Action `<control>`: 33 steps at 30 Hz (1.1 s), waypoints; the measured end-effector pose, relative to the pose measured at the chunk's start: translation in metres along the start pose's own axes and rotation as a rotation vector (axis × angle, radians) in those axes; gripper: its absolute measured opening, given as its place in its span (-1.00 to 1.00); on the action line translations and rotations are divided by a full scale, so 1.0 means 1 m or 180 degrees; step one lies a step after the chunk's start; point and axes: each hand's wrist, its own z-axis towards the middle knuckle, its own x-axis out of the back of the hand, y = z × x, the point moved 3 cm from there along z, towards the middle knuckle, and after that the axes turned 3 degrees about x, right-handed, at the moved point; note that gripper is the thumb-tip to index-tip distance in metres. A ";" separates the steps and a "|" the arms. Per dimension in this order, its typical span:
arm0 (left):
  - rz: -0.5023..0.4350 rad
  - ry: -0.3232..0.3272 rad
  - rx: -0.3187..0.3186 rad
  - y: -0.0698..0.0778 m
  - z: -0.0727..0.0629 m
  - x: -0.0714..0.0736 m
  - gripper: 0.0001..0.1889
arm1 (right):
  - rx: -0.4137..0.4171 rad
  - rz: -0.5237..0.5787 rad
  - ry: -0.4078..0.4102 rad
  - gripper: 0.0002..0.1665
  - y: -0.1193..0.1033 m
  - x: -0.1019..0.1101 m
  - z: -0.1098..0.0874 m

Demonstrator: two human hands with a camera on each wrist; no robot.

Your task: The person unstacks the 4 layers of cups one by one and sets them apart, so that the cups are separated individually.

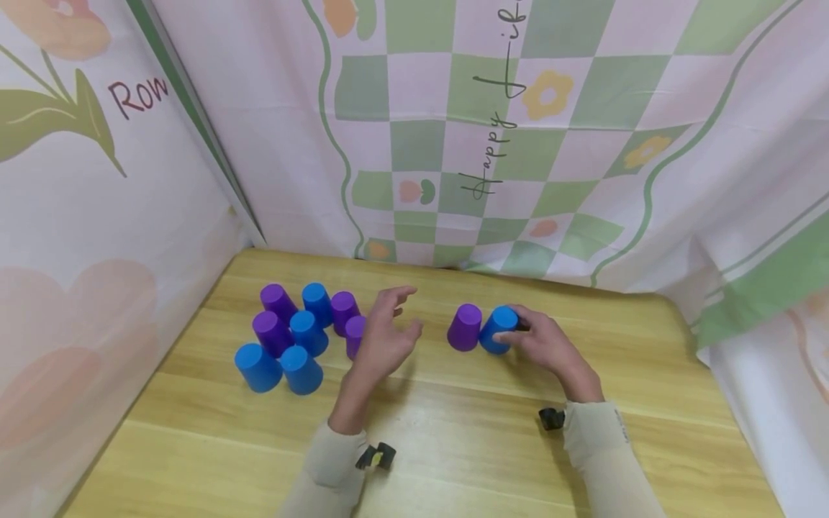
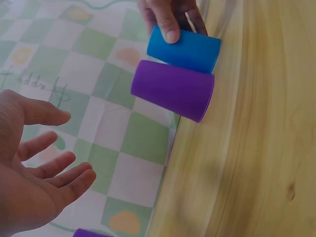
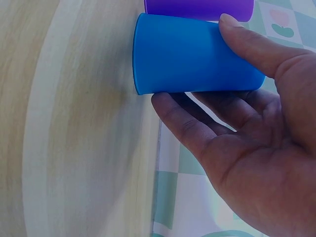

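My right hand [image 1: 540,339] holds an upside-down blue cup [image 1: 498,329] at the right, thumb on its near side and fingers along the other. In the right wrist view the thumb lies across the blue cup [image 3: 192,54], and the fingertips are against its lower side. Close beside it on the left stands an upside-down purple cup [image 1: 465,328]. My left hand [image 1: 387,334] hovers left of this pair, palm turned toward it, fingers loosely bent and holding nothing. That hand partly covers another purple cup [image 1: 353,337] in the head view.
Several more upside-down cups stand grouped at the left, among them a front blue cup [image 1: 258,367] and a back purple cup [image 1: 278,302]. The wooden table [image 1: 466,446] meets a patterned curtain [image 1: 479,144] at the back and another cloth [image 1: 116,237] at the left.
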 end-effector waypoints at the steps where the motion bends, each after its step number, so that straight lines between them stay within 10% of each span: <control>1: -0.0012 -0.0018 -0.0002 0.000 0.000 -0.002 -0.42 | -0.0001 0.0004 -0.0001 -0.36 0.000 0.000 0.000; 33: 0.0457 -0.0652 0.0406 0.002 0.023 -0.066 -0.13 | -0.0041 -0.0044 0.0025 -0.31 -0.002 -0.001 -0.001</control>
